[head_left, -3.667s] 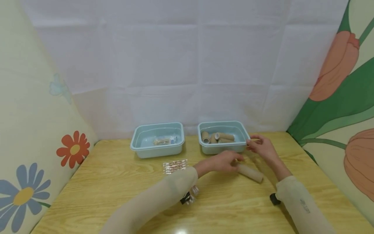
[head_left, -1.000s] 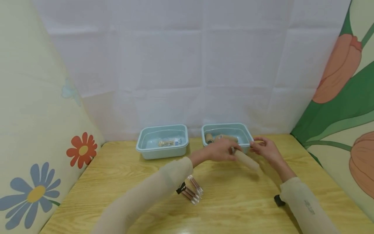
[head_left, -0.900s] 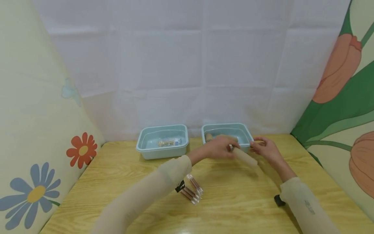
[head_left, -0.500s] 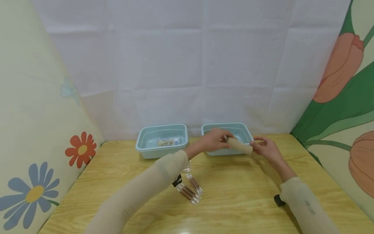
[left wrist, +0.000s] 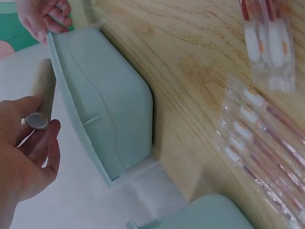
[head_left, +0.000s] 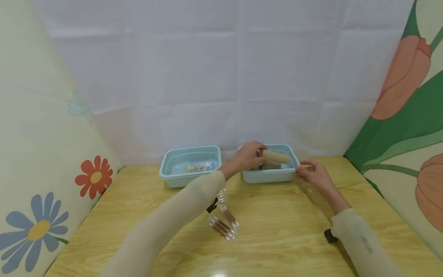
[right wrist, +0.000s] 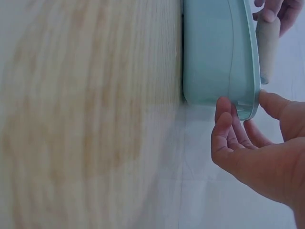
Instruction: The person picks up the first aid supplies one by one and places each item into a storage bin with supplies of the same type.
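Curled around one end of a cardboard tube (head_left: pixel 275 156), the left hand (head_left: pixel 246 156) holds it above the right tub (head_left: pixel 270 176). With thumb and fingers, the right hand (head_left: pixel 313 174) pinches this tub's right rim. Several more tubes (head_left: pixel 268 166) lie inside, mostly hidden by the hand and the held tube. In the left tub (head_left: pixel 189 175) lies a packet of swabs (head_left: pixel 198 167). From the head view, the held tube lies nearly level, its long axis going left to right and its free end pointing right. More swab packets (head_left: pixel 223 226) lie on the wooden table (head_left: pixel 283 227), partly covered by the left sleeve.
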`<state>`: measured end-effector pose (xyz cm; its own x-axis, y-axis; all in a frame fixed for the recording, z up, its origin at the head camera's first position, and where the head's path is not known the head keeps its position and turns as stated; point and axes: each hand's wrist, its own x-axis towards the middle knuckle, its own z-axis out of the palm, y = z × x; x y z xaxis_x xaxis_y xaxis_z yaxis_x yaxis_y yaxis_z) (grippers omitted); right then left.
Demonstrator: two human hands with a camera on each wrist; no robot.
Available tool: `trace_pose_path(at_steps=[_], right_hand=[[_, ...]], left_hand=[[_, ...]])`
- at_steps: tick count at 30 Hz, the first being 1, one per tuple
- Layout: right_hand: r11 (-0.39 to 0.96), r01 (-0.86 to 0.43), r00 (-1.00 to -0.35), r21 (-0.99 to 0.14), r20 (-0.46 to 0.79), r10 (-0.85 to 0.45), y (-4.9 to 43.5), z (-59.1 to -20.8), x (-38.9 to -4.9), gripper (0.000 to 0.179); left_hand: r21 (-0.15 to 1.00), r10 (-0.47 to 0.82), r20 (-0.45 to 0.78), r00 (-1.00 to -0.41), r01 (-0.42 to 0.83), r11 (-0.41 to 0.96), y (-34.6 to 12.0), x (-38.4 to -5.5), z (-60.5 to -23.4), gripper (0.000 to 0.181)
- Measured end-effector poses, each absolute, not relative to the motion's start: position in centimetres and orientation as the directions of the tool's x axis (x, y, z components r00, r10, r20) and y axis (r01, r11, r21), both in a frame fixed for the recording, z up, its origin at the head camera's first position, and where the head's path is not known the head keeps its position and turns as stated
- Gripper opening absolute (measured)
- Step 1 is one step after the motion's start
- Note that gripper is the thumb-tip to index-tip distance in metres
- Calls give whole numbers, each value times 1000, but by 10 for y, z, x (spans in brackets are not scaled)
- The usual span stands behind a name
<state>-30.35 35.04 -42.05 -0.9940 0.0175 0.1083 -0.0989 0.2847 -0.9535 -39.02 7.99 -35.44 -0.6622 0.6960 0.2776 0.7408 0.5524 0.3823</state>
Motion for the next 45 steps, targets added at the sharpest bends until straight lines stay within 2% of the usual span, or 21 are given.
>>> trace_pose_path(at_steps=[7, 20, 31, 37, 45], right_hand=[[282, -99, -994, -954, 109, 20, 346, -421, -302, 54], [247, -101, -994, -964, 109, 19, 337, -422, -302, 51], [238, -106, -994, -965, 110, 3, 333, -428, -307, 50], [226, -100, -995, -969, 102, -4, 327, -430, -312, 51], [222, -115, -993, -968, 109, -37, 319, -431, -319, 52]], left_hand=[[359, 657, 281, -700, 711, 604, 81, -400, -363, 40], [297, 525, 250, -814, 580, 758, 81, -412, -368, 41], [404, 453, 140, -880, 469, 785, 85, -416, -372, 39], [414, 444, 132, -886, 457, 788, 75, -414, -368, 41], [350, 483, 301, -822, 567, 746, 40, -409, -345, 27]])
